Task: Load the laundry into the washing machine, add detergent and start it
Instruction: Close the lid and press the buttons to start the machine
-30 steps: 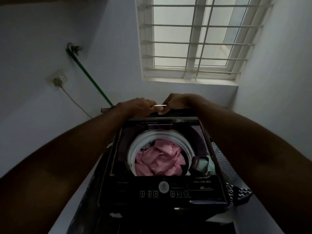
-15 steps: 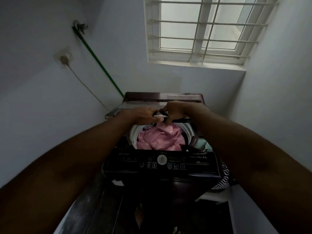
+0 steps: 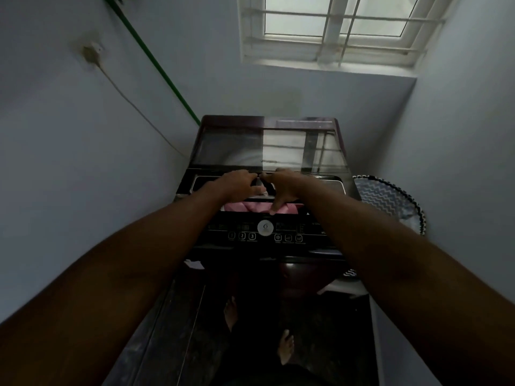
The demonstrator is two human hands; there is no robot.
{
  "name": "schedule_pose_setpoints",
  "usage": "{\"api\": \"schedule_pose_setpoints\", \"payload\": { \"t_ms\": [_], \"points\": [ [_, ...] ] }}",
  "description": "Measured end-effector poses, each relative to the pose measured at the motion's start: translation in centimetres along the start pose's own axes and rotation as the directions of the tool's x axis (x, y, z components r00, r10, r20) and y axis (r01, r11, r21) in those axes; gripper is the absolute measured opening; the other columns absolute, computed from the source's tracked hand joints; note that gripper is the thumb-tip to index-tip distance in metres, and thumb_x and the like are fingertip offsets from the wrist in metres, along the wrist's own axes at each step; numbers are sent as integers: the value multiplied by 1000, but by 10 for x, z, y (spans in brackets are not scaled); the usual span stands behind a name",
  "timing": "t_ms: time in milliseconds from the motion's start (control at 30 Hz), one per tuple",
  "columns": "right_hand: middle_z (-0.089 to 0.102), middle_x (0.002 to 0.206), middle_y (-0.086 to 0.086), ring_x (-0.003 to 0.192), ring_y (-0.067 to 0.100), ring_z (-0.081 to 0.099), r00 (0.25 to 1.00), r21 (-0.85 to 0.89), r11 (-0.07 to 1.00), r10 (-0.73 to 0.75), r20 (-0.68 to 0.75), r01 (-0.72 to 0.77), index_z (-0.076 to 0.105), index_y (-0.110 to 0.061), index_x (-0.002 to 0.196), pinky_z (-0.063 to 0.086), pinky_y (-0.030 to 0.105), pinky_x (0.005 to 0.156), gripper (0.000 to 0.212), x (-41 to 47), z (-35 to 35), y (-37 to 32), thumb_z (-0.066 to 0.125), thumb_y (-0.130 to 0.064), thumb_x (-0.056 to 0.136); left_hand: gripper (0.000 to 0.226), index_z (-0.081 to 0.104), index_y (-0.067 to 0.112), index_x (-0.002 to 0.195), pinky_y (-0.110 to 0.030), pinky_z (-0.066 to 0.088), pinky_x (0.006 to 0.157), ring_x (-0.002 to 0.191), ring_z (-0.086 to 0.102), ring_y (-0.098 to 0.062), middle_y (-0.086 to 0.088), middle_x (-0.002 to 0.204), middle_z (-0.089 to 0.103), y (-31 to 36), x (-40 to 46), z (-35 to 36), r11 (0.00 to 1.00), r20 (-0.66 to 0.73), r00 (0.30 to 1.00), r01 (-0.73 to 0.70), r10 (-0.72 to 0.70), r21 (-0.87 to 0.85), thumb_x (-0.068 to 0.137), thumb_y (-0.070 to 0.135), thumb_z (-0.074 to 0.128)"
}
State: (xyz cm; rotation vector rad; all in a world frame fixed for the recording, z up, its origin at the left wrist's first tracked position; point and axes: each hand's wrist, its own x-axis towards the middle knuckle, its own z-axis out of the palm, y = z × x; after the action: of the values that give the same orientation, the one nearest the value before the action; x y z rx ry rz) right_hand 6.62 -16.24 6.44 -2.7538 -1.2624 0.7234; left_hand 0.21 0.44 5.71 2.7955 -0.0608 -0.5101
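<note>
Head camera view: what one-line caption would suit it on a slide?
Both hands, left and right, lower the folding lid over pink laundry in a top-loading washing machine.

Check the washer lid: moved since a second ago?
Yes. The lid has folded down toward the control panel, both hands on its front edge. Only a strip of pink laundry shows above the panel; earlier the tub was open.
</note>
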Motion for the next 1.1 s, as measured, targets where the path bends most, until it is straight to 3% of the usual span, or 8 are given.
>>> {"api": "schedule_pose_setpoints", "payload": {
  "t_ms": [200, 367, 500, 700, 900, 1100],
  "points": [
    [52, 141, 9, 131, 30, 45, 999, 48, 999, 7, 49, -10, 29, -20, 152, 36, 38, 107, 112, 4, 12, 3, 89, -43, 60, 64, 53, 20, 134, -39, 47, 94, 113, 57, -27, -8, 123, 58, -5, 5, 23, 999, -9, 1000, 30, -30, 15, 82, 53, 70],
    [52, 141, 11, 132, 31, 45, 995, 39, 999, 13, 95, -17, 25, -20, 153, 37, 38, 107, 111, 14, 22, 8, 87, -43, 64, 57, 56, 18, 134, -35, 47, 94, 116, 58, -26, -8, 128, 61, -6, 9, 28, 996, -45, 996, 72, -74, -47, 84, 39, 73],
    [60, 130, 11, 123, 30, 51, 992, 39, 999, -1, 130, -4, 30, -22, 152, 42, 35, 104, 103, 22, 21, 11, 85, -41, 67, 62, 55, 20, 134, -42, 49, 97, 118, 58, -27, -7, 130, 61, -6, 11, 32, 994, -33, 995, 96, -97, -51, 80, 41, 77],
    [64, 119, 11, 114, 29, 56, 983, -28, 1000, 15, 184, -10, 37, -21, 149, 44, 33, 98, 96, 32, 18, 11, 82, -49, 69, 64, 57, 17, 133, -35, 47, 96, 118, 58, -27, -9, 128, 62, -7, 15, 37, 990, -76, 990, 116, -123, -82, 76, 35, 82],
    [56, 130, 11, 123, 28, 48, 979, -36, 998, 56, 196, -50, 22, -24, 154, 40, 35, 103, 103, 34, 23, 12, 79, -50, 72, 67, 61, 16, 129, -32, 47, 96, 116, 60, -25, -9, 125, 65, -7, 21, 39, 980, -90, 983, 149, -161, -129, 69, 31, 88],
    [52, 136, 10, 127, 28, 45, 978, -47, 998, 49, 202, -41, 23, -23, 154, 37, 35, 105, 99, 35, 22, 11, 78, -48, 75, 67, 60, 15, 128, -32, 45, 97, 118, 59, -26, -10, 127, 64, -6, 23, 42, 982, -116, 980, 151, -164, -110, 69, 30, 87]
  ]
}}
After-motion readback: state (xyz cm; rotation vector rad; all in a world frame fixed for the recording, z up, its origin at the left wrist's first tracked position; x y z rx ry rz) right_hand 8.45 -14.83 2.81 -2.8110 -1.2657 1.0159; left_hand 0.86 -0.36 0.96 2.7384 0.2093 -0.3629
